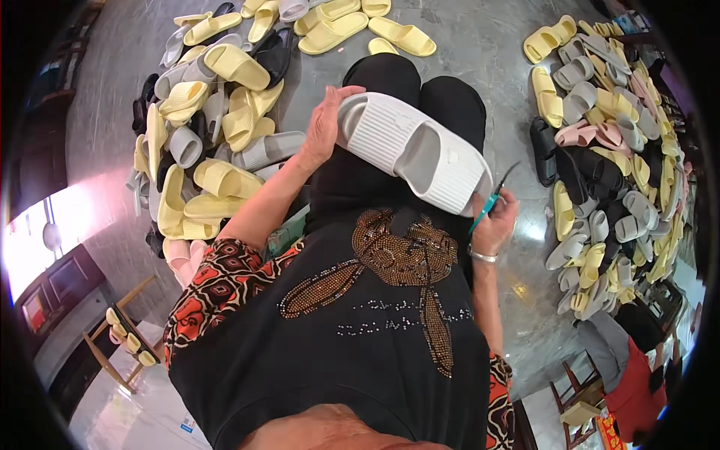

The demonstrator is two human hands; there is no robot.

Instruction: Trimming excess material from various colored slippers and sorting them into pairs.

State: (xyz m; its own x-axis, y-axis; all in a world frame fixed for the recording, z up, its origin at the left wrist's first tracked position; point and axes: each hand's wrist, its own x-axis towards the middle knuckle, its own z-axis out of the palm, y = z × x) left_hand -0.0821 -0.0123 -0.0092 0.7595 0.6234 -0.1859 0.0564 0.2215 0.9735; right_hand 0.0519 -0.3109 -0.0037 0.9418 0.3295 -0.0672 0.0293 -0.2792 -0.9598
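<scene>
A pair of pale grey slide slippers (448, 177), with ribbed straps, is held together at a slant above my knees. My left hand (324, 126) grips their far left end, thumb along the edge. My right hand (495, 223) is at the near right end, its fingers closed round a slim teal-handled tool (489, 204). The tool's thin dark, curved tip points up and away to the right, beside the slippers. Its exact kind is unclear. Some right fingers are partly hidden at the slippers' edge, where they seem to touch.
A heap of yellow, grey and black slippers (226, 178) lies on the grey floor to the left. Another large heap (592, 244), with some pink ones, spreads along the right. More yellow slippers (403, 36) lie ahead. Another person in red (631, 386) is at lower right.
</scene>
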